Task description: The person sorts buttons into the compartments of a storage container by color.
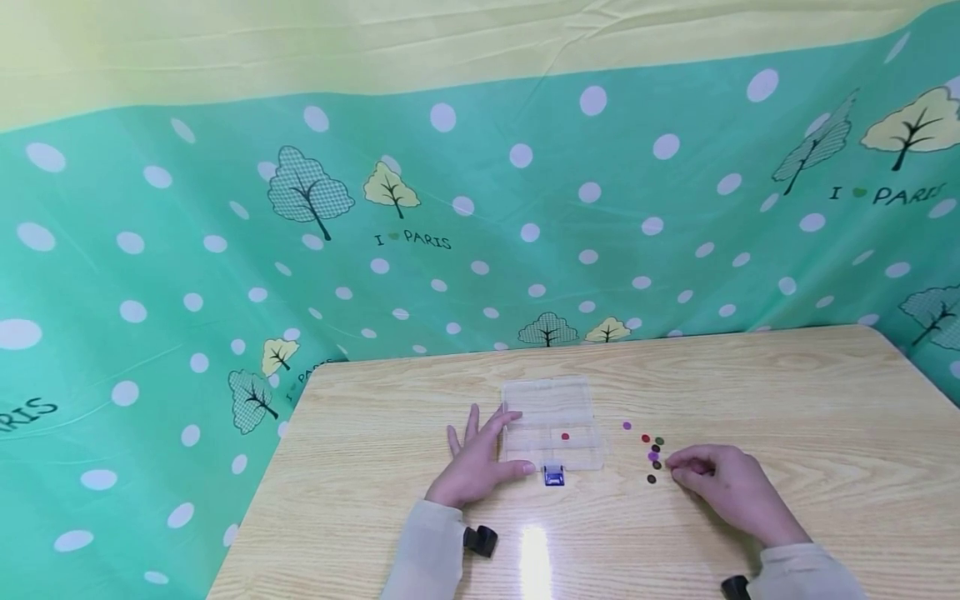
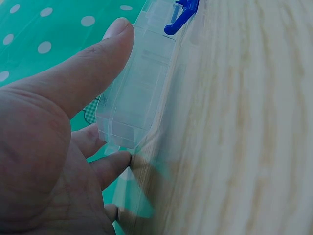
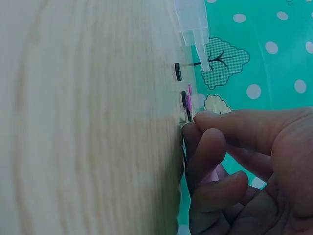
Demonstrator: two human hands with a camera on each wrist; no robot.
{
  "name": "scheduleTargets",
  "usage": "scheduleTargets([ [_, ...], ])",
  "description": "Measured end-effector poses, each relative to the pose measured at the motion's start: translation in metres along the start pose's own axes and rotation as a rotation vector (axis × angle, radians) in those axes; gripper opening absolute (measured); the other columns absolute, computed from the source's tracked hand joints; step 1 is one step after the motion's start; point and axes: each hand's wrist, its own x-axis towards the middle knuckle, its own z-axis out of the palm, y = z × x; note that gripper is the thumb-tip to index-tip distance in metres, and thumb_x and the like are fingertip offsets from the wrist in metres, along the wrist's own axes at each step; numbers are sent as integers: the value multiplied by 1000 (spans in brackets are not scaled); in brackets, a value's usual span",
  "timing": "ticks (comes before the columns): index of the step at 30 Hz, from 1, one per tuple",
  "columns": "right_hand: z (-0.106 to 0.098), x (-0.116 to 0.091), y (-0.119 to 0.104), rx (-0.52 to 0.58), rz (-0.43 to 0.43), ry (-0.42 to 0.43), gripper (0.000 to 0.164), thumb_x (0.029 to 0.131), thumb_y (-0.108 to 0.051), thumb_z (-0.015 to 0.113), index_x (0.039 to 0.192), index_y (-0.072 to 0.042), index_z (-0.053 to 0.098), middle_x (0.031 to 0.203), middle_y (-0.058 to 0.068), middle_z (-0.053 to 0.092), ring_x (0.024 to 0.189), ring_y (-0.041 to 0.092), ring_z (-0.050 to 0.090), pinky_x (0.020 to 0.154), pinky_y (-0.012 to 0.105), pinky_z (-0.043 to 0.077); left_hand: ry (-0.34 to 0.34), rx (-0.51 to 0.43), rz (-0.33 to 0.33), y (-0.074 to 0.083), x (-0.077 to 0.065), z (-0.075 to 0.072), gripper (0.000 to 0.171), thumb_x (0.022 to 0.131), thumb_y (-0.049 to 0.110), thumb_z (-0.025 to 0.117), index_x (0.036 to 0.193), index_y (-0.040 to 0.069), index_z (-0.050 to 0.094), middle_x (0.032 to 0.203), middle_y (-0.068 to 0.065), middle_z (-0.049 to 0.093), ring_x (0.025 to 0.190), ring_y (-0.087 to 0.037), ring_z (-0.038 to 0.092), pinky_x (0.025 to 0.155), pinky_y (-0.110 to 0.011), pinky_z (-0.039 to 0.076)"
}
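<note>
My left hand (image 1: pixel 474 467) is at the left end of a clear plastic box (image 1: pixel 572 457) with its lid folded back. The thumb lies along the front wall and the index finger reaches over the back of the tray; the others spread out, fairly straight. A red button (image 1: pixel 566 437) lies in one compartment. My right hand (image 1: pixel 726 487) is just right of several loose buttons, its thumb and index finger pinched together low over the table. A sliver of a red button (image 3: pixel 194 119) shows at those fingertips in the right wrist view, mostly hidden by them.
Loose buttons lie right of the box: a purple one (image 1: pixel 627 426), a red one (image 1: pixel 646 438), a green one (image 1: pixel 659 441) and several dark ones, including one nearest me (image 1: pixel 651 479). A blue clasp (image 1: pixel 554 476) juts from the box front. Behind the wooden table (image 1: pixel 390 417) hangs a green curtain (image 1: pixel 480 233).
</note>
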Motion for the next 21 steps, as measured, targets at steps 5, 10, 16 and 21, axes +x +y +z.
scheduleTargets([
  [5,0,2,-1,4,36,-19,14,87,-12,76,100,-8,77,88,-3,70,80,12,60,68,28,50,2,0,3,-1,0,0,81,82,42,80,152,26,43,166,-3,20,152,-36,-15,109,-62,-29],
  [10,0,2,-1,9,54,-30,16,83,-12,79,98,-7,76,83,-4,68,78,13,60,66,26,48,1,-3,9,-1,-1,0,80,82,42,80,152,25,43,166,-3,20,152,-37,-14,109,-62,-28],
  [16,1,2,-1,8,67,-33,16,82,-13,80,97,-9,76,81,-4,67,78,13,59,65,26,47,2,0,6,-1,0,0,80,82,42,80,151,26,43,166,-2,20,152,-36,-14,109,-62,-28],
  [21,0,3,-2,0,78,-28,16,83,-14,80,97,-10,74,82,-3,66,78,13,59,67,28,47,1,4,8,-1,0,0,80,82,41,80,152,25,43,166,-3,20,152,-37,-14,109,-63,-28],
])
